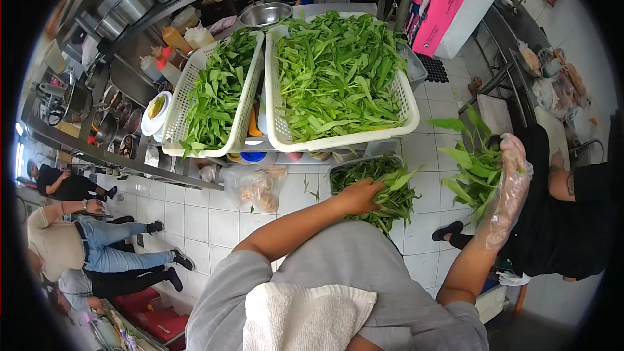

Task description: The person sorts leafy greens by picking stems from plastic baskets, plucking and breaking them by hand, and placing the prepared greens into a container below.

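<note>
My right hand (pixel 513 153), in a clear plastic glove, is closed round a bunch of leafy greens (pixel 465 162) held out to the right, its leaves fanning leftward. My bare left hand (pixel 361 195) reaches down into a dark container (pixel 335 170) of darker leafy greens (pixel 390 201) in front of my body. Its fingers are curled into the stems and partly hidden. Above it, a large white perforated basket (pixel 411 107) is heaped with bright leafy greens (pixel 338 78). A narrower white basket (pixel 174 117) beside it holds more greens (pixel 224 88).
A bag of food (pixel 255 188) hangs or lies below the narrow basket. Sauce bottles (pixel 168 65) and a metal colander (pixel 265 13) stand behind. A person in black (pixel 552 221) is close on my right by a sink counter. Other people (pixel 97 240) are at left.
</note>
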{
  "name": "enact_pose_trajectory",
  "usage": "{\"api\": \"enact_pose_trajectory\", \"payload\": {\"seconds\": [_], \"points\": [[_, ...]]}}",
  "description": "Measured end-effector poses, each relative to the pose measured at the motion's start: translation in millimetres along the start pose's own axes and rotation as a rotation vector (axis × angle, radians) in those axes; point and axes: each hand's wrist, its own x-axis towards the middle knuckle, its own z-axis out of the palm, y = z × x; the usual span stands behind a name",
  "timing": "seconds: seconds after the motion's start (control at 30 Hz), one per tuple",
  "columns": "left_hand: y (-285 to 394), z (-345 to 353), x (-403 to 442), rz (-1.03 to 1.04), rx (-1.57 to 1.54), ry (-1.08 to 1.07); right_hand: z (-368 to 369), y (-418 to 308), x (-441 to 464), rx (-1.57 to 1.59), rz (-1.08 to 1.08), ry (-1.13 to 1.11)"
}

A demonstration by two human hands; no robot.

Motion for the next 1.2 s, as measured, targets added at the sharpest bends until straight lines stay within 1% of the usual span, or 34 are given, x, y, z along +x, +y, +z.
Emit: {"api": "enact_pose_trajectory", "payload": {"seconds": [0.03, 0.07, 0.1, 0.13, 0.2, 0.23, 0.27, 0.3, 0.33, 0.37, 0.43, 0.5, 0.53, 0.6, 0.63, 0.7, 0.77, 0.8, 0.87, 0.93, 0.97, 1.03, 1.13, 1.2], "points": [[4, 0, -1, -0.002, -0.002, 0.002, 1, -10, -5, 0.009, -0.051, 0.005], [7, 0, -1, 0.038, 0.141, 0.092, -2, -9, -9, 0.011, -0.053, 0.004], [10, -3, -1, 0.077, 0.284, 0.180, -6, -6, -14, 0.009, -0.005, -0.049], [13, -13, 0, 0.074, 0.286, 0.179, -10, -2, -20, 0.007, 0.048, -0.103], [20, -59, 2, 0.204, 0.003, 0.105, -14, 5, -30, -0.010, 0.078, -0.133], [27, -90, -2, 0.164, -0.072, 0.129, -16, 8, -35, -0.031, 0.102, -0.160], [33, -123, -8, 0.126, -0.147, 0.153, -16, 11, -40, -0.061, 0.137, -0.138], [31, -152, -12, 0.048, -0.204, 0.266, -18, 12, -42, -0.056, 0.138, -0.138], [40, -184, -18, -0.057, -0.181, 0.415, -20, 13, -44, -0.033, 0.157, -0.146], [-1, -204, -11, 0.028, 0.010, 0.568, -20, 13, -45, -0.009, 0.175, -0.153], [-44, -246, -3, 0.061, 0.274, 0.791, -18, 8, -47, -0.007, 0.168, -0.148], [-84, -265, 0, -0.211, 0.493, 0.638, -13, 4, -49, -0.006, 0.160, -0.146], [-86, -260, 1, -0.210, 0.496, 0.641, -10, 3, -49, 0.007, 0.149, -0.152], [-90, -248, 5, -0.491, 0.939, 0.476, -2, 0, -47, 0.022, 0.138, -0.154], [-92, -244, 7, -0.493, 0.939, 0.473, 1, -4, -46, 0.001, 0.146, -0.173], [-95, -235, 12, -0.495, 1.077, 0.507, 10, -11, -46, -0.021, 0.155, -0.196], [-91, -229, 12, -0.518, 1.080, 0.490, 18, -19, -46, -0.021, 0.118, -0.242], [-90, -228, 11, -0.523, 1.084, 0.449, 18, -21, -44, -0.145, 0.047, -0.267], [-92, -227, 12, -0.529, 1.092, 0.406, 20, -20, -45, -0.116, 0.072, -0.286], [-101, -224, 14, -0.412, 1.093, 0.605, 22, -19, -46, -0.088, 0.098, -0.310], [-105, -223, 15, -0.416, 1.092, 0.604, 23, -18, -47, -0.082, 0.107, -0.334], [-111, -223, 18, -0.322, 1.130, 0.679, 25, -16, -47, -0.077, 0.116, -0.364], [-112, -223, 23, -0.338, 1.072, 0.656, 29, -13, -50, -0.102, 0.082, -0.342], [-115, -223, 22, -0.316, 1.097, 0.637, 30, -14, -50, -0.009, 0.106, -0.375]]}}
